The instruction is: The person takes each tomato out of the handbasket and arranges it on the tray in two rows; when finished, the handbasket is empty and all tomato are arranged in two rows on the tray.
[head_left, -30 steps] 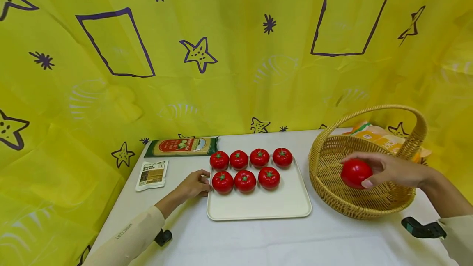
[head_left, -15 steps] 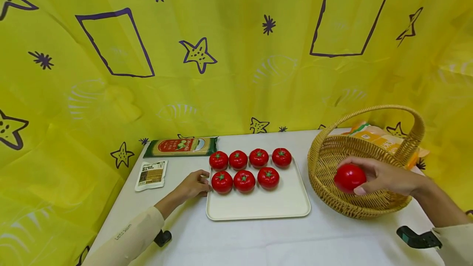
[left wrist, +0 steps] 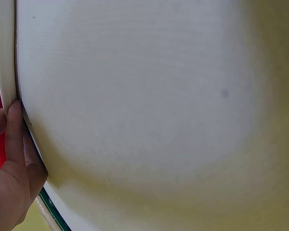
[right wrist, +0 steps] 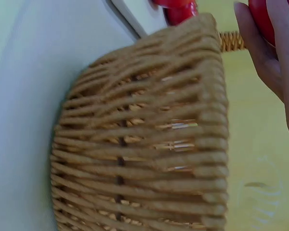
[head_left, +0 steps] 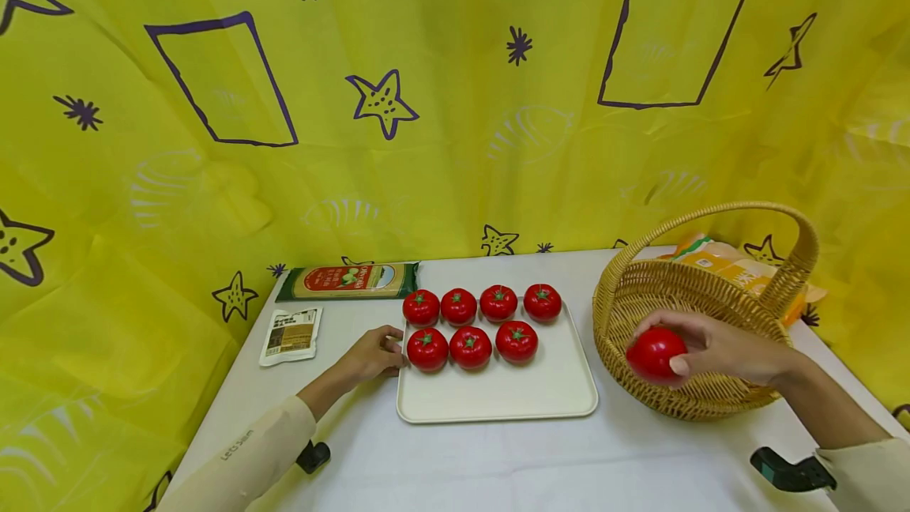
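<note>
My right hand [head_left: 700, 342] grips a red tomato [head_left: 656, 355] above the left front part of a wicker basket [head_left: 693, 409]. In the right wrist view the fingers [right wrist: 285, 38] curve round the tomato [right wrist: 260, 19], higher than the basket's rim. On the left, my left hand [head_left: 373, 352] holds the left edge of a cream tray [head_left: 498, 405]. Its thumb and fingers pinch the rim [left wrist: 7, 72] in the left wrist view. Several tomatoes [head_left: 471, 348] with green stem tops sit on the tray in two rows, the back row longer than the front one.
A green pasta packet [head_left: 348, 281] lies behind the tray at the left, with a small white and brown pouch [head_left: 291, 336] in front of it. An orange bag [head_left: 725, 263] lies behind the basket, whose tall handle [head_left: 718, 208] arches over it. A yellow patterned curtain [head_left: 455, 164] hangs behind the table.
My right hand has moved left and a little toward me with the tomato, from over the basket's middle to its left front. The left hand and the tray have stayed put.
</note>
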`<state>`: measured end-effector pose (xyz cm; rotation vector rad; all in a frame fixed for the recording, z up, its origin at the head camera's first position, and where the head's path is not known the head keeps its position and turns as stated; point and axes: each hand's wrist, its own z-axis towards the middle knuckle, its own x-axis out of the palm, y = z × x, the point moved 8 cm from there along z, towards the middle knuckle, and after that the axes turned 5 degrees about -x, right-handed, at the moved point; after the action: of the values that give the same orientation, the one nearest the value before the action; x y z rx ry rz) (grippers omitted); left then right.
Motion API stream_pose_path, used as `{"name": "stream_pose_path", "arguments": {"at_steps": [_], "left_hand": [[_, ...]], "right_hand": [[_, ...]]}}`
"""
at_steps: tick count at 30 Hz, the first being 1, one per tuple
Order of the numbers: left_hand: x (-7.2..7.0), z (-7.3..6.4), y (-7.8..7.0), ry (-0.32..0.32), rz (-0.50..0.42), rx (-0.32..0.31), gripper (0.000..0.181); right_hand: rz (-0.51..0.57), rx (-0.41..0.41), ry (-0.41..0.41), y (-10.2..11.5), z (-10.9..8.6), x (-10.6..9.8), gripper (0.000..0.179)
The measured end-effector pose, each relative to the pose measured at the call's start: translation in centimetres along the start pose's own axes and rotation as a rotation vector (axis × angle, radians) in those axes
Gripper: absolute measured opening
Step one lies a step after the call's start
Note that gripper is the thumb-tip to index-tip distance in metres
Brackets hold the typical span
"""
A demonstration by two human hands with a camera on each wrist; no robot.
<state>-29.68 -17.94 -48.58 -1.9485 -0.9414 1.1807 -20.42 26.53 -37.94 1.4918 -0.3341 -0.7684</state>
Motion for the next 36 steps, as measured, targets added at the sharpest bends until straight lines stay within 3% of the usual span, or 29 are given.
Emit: {"name": "stream_pose_path", "arguments": {"at_steps": [4,19,28,36], "left_hand": [[0.0,0.0,0.0,-0.003,-0.002,-0.003,0.046],[-0.1,0.3,0.3,-0.021,-0.006,-0.022,0.044],[0.0,0.3,0.3,-0.012,0.002,-0.019,0.044],[0.0,-0.1,-0.2,0.001,-0.005,-0.006,0.046]], "right_hand": [[-0.032,-0.004,-0.022,0.2,0.6,0.3,0.032],[-0.053,0.027,-0.026,0.0,2.4,2.1,0.044],[-0.077,0.072,-0.104,-0.8,3.7,2.5,0.043],[-0.051,0.080,-0.140,-0.9,4.6,3.2,0.062]]}}
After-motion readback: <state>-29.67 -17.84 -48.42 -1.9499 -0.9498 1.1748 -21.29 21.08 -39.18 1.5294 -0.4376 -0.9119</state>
